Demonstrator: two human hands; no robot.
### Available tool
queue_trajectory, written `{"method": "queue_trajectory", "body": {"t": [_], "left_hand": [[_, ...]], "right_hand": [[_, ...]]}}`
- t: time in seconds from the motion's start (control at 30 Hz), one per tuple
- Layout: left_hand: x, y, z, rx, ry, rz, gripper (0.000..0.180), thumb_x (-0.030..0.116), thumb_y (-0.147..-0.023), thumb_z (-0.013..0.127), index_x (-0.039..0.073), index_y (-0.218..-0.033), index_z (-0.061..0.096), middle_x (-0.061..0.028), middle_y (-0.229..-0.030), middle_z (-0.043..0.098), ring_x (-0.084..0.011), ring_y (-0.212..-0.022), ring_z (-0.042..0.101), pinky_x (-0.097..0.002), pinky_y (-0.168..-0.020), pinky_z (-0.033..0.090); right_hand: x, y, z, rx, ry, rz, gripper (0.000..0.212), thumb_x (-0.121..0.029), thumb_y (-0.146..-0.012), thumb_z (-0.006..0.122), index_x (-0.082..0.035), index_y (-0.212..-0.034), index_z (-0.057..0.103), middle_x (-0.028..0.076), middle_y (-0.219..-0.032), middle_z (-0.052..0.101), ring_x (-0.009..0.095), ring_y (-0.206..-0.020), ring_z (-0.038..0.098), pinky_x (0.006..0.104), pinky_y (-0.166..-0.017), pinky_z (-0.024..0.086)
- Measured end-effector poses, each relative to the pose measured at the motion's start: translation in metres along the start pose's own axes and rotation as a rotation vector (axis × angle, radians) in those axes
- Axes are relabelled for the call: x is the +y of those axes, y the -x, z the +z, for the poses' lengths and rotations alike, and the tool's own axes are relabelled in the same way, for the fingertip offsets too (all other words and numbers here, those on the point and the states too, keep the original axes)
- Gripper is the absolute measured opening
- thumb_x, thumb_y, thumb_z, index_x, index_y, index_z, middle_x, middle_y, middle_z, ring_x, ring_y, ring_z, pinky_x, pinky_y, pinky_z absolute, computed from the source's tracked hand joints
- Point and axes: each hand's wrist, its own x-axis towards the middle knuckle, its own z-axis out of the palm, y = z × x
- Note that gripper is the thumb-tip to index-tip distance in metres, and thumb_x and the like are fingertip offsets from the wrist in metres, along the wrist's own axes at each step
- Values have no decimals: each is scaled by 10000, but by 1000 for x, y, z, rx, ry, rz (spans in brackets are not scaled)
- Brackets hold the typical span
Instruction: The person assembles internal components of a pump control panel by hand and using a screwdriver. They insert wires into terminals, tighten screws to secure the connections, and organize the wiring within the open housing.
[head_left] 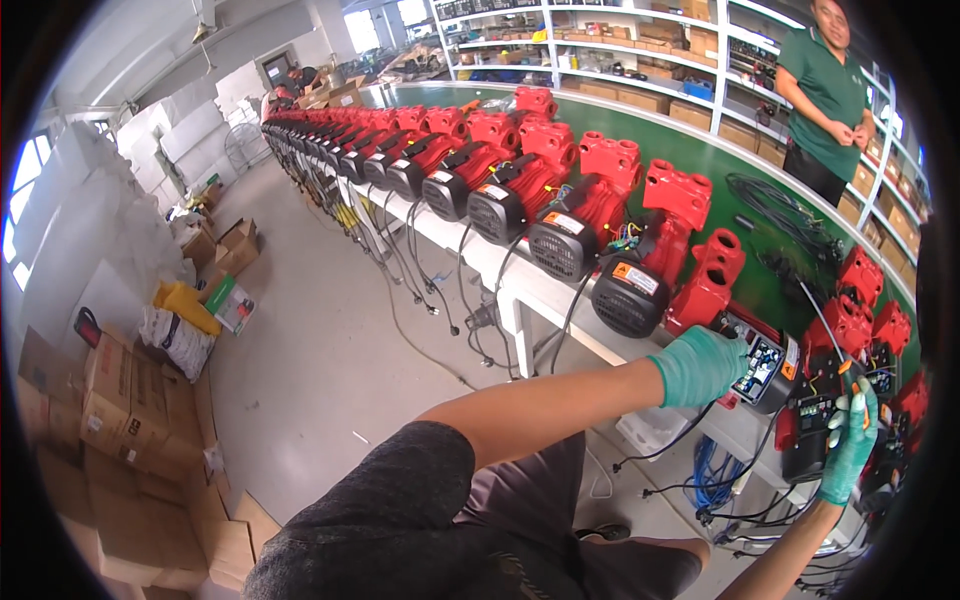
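My left hand (705,368), in a green glove, is at the left edge of an open electrical box with a circuit board (762,366) on a red-and-black motor pump. Its fingers are curled and their tips hidden, so I cannot see what they hold. My right hand (852,445), gloved alike, grips a screwdriver (826,324). The long shaft slants up and left from the fingers, away from the board. Beside that hand sits another pump with its black box (814,412) uncovered.
A row of red pumps (565,235) with black motors runs along the green-topped bench (690,150). Power cords (460,270) dangle off its edge. A blue cable coil (712,472) hangs below. Cardboard boxes (130,400) stand at left. Across the bench stands a person (828,100) before shelves.
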Motion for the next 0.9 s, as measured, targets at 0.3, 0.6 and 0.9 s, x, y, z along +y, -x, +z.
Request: {"method": "queue_trajectory", "body": {"t": [0.3, 0.6, 0.9], "left_hand": [[-2, -1, 7, 15, 34, 1, 113, 104, -758, 682, 57, -853, 644, -133, -902, 621, -310, -762, 679, -436, -626, 548], [-2, 0, 8, -52, 6, -41, 137, 159, -772, 702, 102, -896, 690, -97, -943, 638, -275, -833, 690, -416, -642, 546], [-4, 1, 14, 19, 30, -25, 99, 106, -767, 677, 68, -844, 628, -118, -891, 626, -303, -767, 682, -426, -634, 554]], "right_hand": [[6, -4, -6, 5, 3, 14, 533, -363, -1028, 640, -25, -1431, 557, -6, -898, 637, 0, -611, 527, 136, -437, 349], [12, -9, -10, 1, 17, 33, 544, -369, -1037, 622, -27, -1451, 539, -8, -905, 636, -1, -608, 521, 134, -432, 343], [10, -6, -7, 15, 1, 25, 532, -365, -1039, 619, -31, -1447, 545, -8, -902, 636, -1, -612, 517, 132, -439, 340]]}}
